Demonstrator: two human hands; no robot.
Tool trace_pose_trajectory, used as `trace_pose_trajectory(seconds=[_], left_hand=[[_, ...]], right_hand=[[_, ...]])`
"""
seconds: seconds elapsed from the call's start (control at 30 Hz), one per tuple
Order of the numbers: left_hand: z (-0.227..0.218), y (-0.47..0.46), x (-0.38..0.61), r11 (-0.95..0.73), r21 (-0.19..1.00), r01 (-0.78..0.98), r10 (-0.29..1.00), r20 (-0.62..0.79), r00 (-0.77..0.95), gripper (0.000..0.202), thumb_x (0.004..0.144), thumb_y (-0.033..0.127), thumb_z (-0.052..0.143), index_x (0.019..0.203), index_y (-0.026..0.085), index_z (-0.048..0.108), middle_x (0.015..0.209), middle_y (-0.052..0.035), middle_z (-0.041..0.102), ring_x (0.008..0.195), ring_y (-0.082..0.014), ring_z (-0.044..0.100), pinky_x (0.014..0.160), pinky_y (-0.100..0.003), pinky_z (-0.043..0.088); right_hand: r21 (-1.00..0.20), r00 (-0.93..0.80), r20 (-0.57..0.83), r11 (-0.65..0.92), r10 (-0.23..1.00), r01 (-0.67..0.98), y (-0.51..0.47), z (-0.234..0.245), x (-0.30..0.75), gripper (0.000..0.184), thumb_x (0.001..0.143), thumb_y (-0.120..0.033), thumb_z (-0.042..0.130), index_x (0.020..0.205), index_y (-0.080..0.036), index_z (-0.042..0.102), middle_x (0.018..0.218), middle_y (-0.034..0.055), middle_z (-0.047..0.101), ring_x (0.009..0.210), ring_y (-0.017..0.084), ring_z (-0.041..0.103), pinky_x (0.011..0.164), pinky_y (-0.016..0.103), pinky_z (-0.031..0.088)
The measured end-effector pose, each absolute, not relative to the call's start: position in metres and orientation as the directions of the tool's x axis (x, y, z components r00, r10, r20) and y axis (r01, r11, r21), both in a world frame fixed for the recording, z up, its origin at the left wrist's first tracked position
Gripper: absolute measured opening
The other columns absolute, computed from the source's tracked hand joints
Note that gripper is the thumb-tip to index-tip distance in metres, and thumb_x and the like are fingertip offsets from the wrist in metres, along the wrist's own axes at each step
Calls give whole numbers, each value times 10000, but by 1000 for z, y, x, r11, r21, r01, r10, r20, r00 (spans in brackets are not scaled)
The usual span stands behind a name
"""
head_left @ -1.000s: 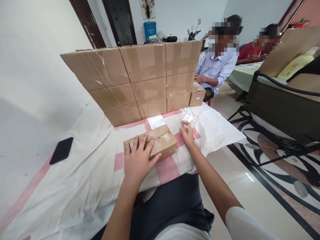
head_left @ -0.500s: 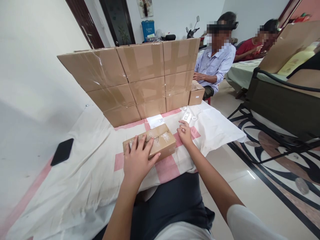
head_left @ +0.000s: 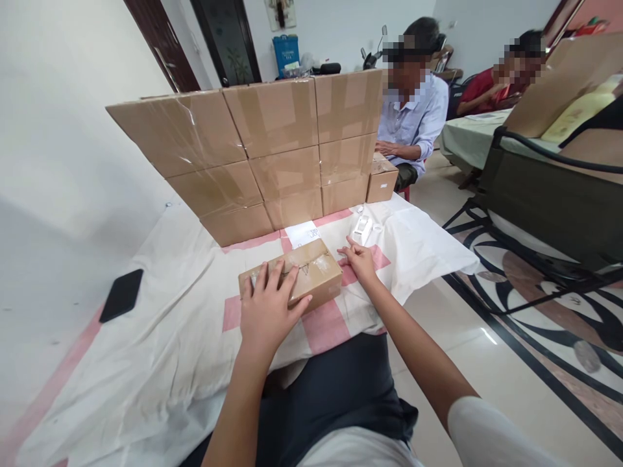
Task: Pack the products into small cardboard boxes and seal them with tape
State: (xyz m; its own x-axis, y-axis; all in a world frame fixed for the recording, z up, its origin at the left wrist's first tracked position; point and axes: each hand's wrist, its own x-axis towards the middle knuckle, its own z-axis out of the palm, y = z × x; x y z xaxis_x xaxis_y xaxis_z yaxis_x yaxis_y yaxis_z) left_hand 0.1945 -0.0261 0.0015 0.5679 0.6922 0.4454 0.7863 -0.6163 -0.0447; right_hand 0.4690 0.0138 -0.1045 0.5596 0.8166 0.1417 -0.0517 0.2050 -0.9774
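Note:
A small taped cardboard box lies on the white and pink cloth in front of me. My left hand rests flat on its near left end, fingers spread. My right hand is just right of the box, fingers stretched toward its right end, holding nothing. A white paper slip lies behind the box. A small white packet lies a little beyond my right hand.
A wall of stacked cardboard boxes stands behind. A black phone lies at the left. Two seated people are at the back right, beside a smaller box. A dark folding cot frame stands right.
My right hand has drawn back from the white packet and come down next to the box's right end. My left hand stays on the box.

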Motion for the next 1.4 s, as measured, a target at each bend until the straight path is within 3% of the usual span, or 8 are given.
trace_pose_trajectory(seconds=[0.47,0.6,0.67,0.8,0.93,1.07,1.23,1.4], left_hand=[[-1,20,184,-682,49,730,602,604,522,497,883,490,654,1318,251,630,1384,-124,630,1276,-385,566,1057,-563,421],[22,15,217,-937,225,268,324,848,419,321,898,234,644,1216,279,632,1179,-60,725,1146,-261,654,1003,-452,497],[28,6,252,-930,367,17,363,911,196,257,907,183,613,1147,273,637,1042,-27,732,1009,-203,685,926,-384,534],[13,4,336,-650,739,-177,644,659,389,161,931,205,571,1059,235,662,1034,-34,724,974,-168,685,884,-302,536],[-23,30,393,-368,914,-170,839,405,364,149,927,177,500,1001,211,624,1080,-52,706,1065,-172,662,950,-303,513],[-56,49,408,-233,969,78,910,188,370,221,888,221,586,1109,207,567,1238,-99,644,1226,-225,589,1019,-349,469],[-79,52,407,-145,958,248,934,50,354,396,855,269,640,1219,150,536,1218,-171,646,1155,-285,616,976,-384,462],[-86,55,402,-109,934,340,915,-40,401,155,876,309,592,809,180,645,751,-60,698,754,-211,662,724,-304,468]], right_hand=[[-936,567,120,284,815,-210,10,-98,466,628,671,-527,811,520,-189,304,1543,165,458,749,237,755,381,248,483],[-925,564,69,265,823,-273,10,-96,466,564,672,-466,811,505,-184,353,1466,148,550,655,186,722,382,257,470],[-915,557,24,243,830,-323,8,-94,464,473,673,-426,803,518,-186,426,1309,128,669,604,162,695,401,262,473],[-863,532,-69,217,844,-456,-5,-89,454,242,720,-405,719,687,-222,565,822,42,733,654,196,695,469,273,508],[-782,408,-255,62,877,-621,-31,-82,447,166,733,-352,671,795,-230,576,672,-13,647,626,181,667,477,265,527],[-749,347,-308,-2,886,-662,-48,-79,439,188,712,-287,683,851,-215,579,725,-5,658,593,143,623,427,223,504],[-777,429,-286,54,857,-627,-53,-84,425,205,708,-246,698,841,-231,543,704,-26,627,592,151,618,413,240,522],[-790,418,-264,54,869,-610,-56,-84,420,202,700,-223,692,862,-225,572,788,-12,660,648,168,677,481,282,589]])
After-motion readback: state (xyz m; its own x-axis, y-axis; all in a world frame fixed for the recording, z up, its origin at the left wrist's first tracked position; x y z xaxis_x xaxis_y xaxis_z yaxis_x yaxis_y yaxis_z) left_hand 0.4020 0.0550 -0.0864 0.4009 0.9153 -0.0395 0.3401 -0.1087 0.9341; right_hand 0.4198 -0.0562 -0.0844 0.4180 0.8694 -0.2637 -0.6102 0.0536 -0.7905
